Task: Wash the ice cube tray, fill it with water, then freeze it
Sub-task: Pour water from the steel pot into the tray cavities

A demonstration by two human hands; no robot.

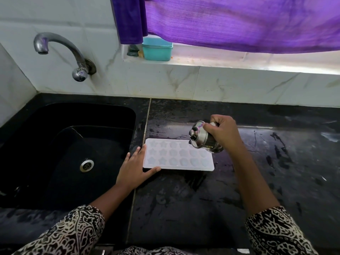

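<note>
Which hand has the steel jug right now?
The right hand, curled round the tilted steel jug above the far right corner of the ice cube tray. The left hand lies flat, fingers straight, against the tray's left edge.

Pale translucent ice cube tray (178, 157) lying flat on the dark surface (276, 162) just beside the sink (103, 129), three rows of star and rounded moulds facing up.
</note>
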